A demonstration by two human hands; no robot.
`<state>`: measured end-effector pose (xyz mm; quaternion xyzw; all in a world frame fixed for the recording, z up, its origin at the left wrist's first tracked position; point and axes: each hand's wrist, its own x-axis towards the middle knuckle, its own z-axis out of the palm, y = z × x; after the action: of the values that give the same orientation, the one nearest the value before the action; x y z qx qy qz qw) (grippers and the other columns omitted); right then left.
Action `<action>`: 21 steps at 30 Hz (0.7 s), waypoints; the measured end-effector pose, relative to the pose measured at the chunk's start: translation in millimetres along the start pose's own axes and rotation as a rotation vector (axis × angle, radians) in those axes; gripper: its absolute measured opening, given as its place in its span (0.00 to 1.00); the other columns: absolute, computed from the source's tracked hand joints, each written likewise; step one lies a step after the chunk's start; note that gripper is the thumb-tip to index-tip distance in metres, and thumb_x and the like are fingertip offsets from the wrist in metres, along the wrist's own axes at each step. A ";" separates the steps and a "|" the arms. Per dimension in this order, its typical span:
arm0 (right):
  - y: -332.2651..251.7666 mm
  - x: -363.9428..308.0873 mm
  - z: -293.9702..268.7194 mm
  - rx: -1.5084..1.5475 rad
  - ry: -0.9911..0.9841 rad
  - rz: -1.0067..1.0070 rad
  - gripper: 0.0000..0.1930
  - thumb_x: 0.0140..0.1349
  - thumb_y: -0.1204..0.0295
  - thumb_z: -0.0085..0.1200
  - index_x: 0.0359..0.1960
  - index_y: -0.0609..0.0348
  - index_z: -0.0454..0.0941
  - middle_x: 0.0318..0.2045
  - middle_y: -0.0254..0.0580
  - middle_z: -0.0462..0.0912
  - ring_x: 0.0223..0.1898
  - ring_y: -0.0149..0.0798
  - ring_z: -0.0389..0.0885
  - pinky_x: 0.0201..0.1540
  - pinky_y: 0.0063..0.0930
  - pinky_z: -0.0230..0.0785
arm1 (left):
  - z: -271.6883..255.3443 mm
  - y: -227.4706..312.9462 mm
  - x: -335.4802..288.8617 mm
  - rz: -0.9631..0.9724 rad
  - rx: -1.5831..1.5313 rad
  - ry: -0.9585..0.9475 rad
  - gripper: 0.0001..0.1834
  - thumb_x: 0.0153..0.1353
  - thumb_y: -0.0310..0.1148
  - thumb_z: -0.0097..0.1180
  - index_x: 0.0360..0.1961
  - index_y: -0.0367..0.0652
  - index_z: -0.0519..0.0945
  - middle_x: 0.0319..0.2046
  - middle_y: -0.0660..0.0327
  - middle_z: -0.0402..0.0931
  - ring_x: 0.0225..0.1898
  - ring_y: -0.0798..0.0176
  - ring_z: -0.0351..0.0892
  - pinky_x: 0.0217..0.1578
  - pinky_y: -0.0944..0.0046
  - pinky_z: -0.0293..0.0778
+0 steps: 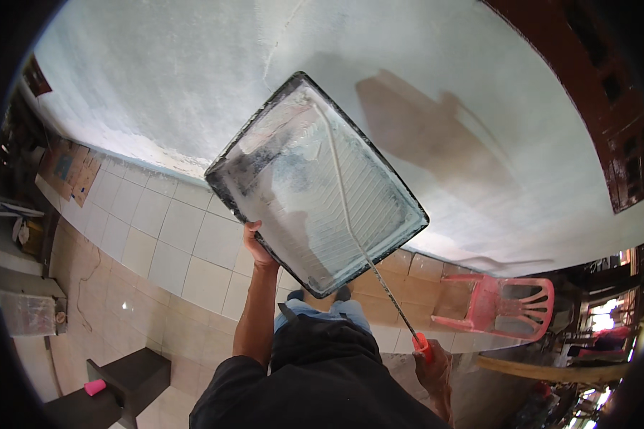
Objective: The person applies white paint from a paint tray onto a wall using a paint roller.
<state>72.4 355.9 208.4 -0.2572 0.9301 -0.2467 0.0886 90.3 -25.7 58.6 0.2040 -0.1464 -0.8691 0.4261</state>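
1. Head view is looking down along a freshly painted white wall [193, 79], where a person is holding a paint tray [315, 182] up in front of the body, above a tiled floor [157, 243].
2. The left hand [257, 247] is gripping the tray's lower edge from beneath, thumb curling over the rim and the other fingers lying hidden under the tray, so how they are spread I cannot tell. Judging by the grip, this is keeping the ribbed face turned upward and fairly level, so the white paint is not running off.
3. The right hand [433, 361] is closing its fingers around the orange grip of a paint roller [365, 250], down beside the hip.
4. The roller's thin wire frame is running up from that grip and across the tray's ribbed slope; its sleeve is blending into the wet white paint, so its exact end is hard to tell.
5. A pink plastic chair [504, 304] is standing against the wall on the right, well apart from the tray.
6. A dark bench [122, 372] is sitting at lower left with a small pink cup [94, 387] on it.
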 end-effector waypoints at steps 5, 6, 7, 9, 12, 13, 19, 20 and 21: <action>-16.5 0.8 -16.8 -0.026 0.029 0.010 0.17 0.56 0.57 0.56 0.34 0.59 0.75 0.22 0.51 0.77 0.26 0.54 0.79 0.27 0.37 0.69 | 8.6 -0.1 -0.5 -0.052 -0.065 0.006 0.28 0.44 0.44 0.48 0.46 0.40 0.71 0.36 0.57 0.71 0.38 0.54 0.72 0.41 0.57 0.69; -15.9 -0.3 -16.8 -0.036 0.030 -0.004 0.17 0.56 0.57 0.56 0.34 0.59 0.75 0.22 0.51 0.77 0.26 0.54 0.79 0.27 0.37 0.69 | 10.4 -2.0 -1.8 -0.042 -0.080 0.006 0.28 0.44 0.44 0.48 0.46 0.40 0.71 0.36 0.57 0.71 0.38 0.54 0.72 0.41 0.57 0.69; -15.7 -1.2 -18.5 -0.048 0.063 -0.029 0.17 0.56 0.56 0.56 0.34 0.59 0.75 0.21 0.50 0.77 0.25 0.54 0.78 0.27 0.37 0.69 | 18.4 -1.6 -4.0 -0.042 -0.092 0.033 0.27 0.44 0.44 0.48 0.46 0.40 0.71 0.35 0.57 0.71 0.37 0.54 0.72 0.39 0.57 0.70; -18.0 -0.6 -22.0 -0.069 0.098 -0.068 0.17 0.56 0.56 0.56 0.33 0.59 0.76 0.21 0.50 0.77 0.24 0.54 0.78 0.26 0.37 0.68 | 25.2 -0.3 -4.7 -0.033 -0.118 0.059 0.27 0.44 0.44 0.48 0.45 0.41 0.71 0.34 0.57 0.70 0.35 0.54 0.73 0.37 0.57 0.71; -22.6 -7.9 -19.5 -0.076 0.107 -0.049 0.17 0.55 0.56 0.56 0.33 0.59 0.76 0.20 0.50 0.77 0.24 0.54 0.78 0.26 0.38 0.68 | 24.7 -0.4 -9.6 -0.088 -0.126 0.045 0.27 0.44 0.44 0.47 0.45 0.41 0.70 0.34 0.56 0.71 0.36 0.54 0.73 0.37 0.57 0.71; -23.8 -8.8 -18.7 -0.085 0.108 -0.037 0.17 0.55 0.56 0.56 0.34 0.59 0.76 0.20 0.50 0.77 0.24 0.55 0.78 0.26 0.39 0.68 | 29.8 2.6 -12.8 -0.106 -0.146 0.006 0.27 0.44 0.44 0.47 0.45 0.41 0.70 0.34 0.56 0.71 0.36 0.54 0.73 0.37 0.57 0.71; -17.8 -9.7 -12.7 -0.143 0.104 -0.021 0.17 0.56 0.57 0.56 0.34 0.59 0.75 0.22 0.52 0.78 0.26 0.57 0.78 0.27 0.41 0.68 | 28.2 4.2 -17.7 -0.106 -0.155 -0.094 0.28 0.44 0.43 0.47 0.47 0.40 0.69 0.36 0.56 0.71 0.38 0.54 0.73 0.40 0.57 0.71; -17.8 -10.7 -11.8 -0.151 0.097 -0.003 0.16 0.56 0.57 0.56 0.34 0.59 0.75 0.23 0.53 0.78 0.27 0.57 0.78 0.27 0.42 0.69 | 29.5 4.9 -19.4 -0.103 -0.150 -0.077 0.29 0.44 0.43 0.46 0.48 0.40 0.69 0.37 0.56 0.71 0.40 0.54 0.72 0.41 0.57 0.70; -19.4 -11.5 -11.2 -0.152 0.100 -0.003 0.16 0.56 0.57 0.56 0.34 0.59 0.75 0.23 0.53 0.78 0.27 0.57 0.78 0.27 0.42 0.69 | 29.7 5.3 -20.9 -0.104 -0.152 -0.079 0.29 0.44 0.43 0.46 0.48 0.40 0.69 0.37 0.56 0.71 0.40 0.54 0.72 0.41 0.57 0.70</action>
<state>87.4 352.0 228.2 -0.2518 0.9491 -0.1878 0.0220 91.2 -9.8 91.6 0.1440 -0.0860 -0.9060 0.3886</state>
